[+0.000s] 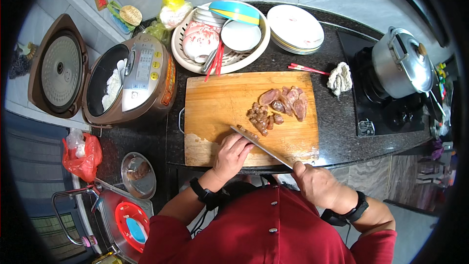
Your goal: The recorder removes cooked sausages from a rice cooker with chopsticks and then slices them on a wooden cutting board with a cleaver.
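Note:
A wooden cutting board (216, 99) lies on the counter before me. My right hand (317, 183) is closed round the handle of a kitchen knife (269, 150), whose blade slants up and left over the board's front part. My left hand (231, 154) rests at the board's front, fingers bent against the blade and a strip of brown meat (246, 131) beside it; how firmly they press on the meat is partly hidden. Behind the blade sit a small heap of chopped brown meat (259, 117) and several pinkish meat slices (293, 101).
Left of the board stands an open rice cooker (146, 95) with rice, and a steel bowl (128, 187) near the sink. A dish basket (242, 64), stacked plates (295, 29), red chopsticks (309, 69) and a cloth (340, 79) lie behind. A metal pot (392, 66) stands on the stove.

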A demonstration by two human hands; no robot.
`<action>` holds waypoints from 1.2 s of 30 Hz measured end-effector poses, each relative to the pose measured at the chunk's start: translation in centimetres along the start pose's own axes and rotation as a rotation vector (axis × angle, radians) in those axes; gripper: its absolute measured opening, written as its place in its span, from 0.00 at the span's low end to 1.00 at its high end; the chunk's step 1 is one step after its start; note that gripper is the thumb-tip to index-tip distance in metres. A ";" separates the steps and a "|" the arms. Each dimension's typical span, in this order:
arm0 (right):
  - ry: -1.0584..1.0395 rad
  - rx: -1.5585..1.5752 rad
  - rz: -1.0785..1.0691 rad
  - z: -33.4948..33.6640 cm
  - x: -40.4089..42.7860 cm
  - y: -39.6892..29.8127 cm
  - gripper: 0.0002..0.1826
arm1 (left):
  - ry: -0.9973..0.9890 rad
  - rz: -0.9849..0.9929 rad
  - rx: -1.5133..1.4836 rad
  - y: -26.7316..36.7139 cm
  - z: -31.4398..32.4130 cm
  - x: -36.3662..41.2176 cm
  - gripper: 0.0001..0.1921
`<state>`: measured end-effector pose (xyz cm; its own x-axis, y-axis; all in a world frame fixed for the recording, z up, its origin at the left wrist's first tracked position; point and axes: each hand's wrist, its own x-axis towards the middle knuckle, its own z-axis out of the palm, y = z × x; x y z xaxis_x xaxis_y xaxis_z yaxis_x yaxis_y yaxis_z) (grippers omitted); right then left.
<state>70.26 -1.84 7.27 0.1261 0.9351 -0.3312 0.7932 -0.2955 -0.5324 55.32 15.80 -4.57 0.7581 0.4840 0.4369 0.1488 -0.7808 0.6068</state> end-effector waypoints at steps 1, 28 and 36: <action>-0.017 0.042 0.028 0.0 0.3 0.2 0.06 | -0.001 -0.003 0.001 0.0 -0.1 0.1 0.09; 0.120 0.057 0.033 1.7 7.2 1.2 0.11 | -0.009 -0.021 -0.003 0.6 -0.1 0.1 0.11; 0.175 0.084 0.070 1.1 3.3 1.0 0.12 | 0.073 -0.076 -0.100 0.1 -1.5 -0.5 0.09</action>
<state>70.85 0.74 4.76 0.2871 0.9291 -0.2330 0.7275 -0.3698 -0.5779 54.03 16.12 -3.76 0.6987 0.5701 0.4322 0.1367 -0.6993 0.7016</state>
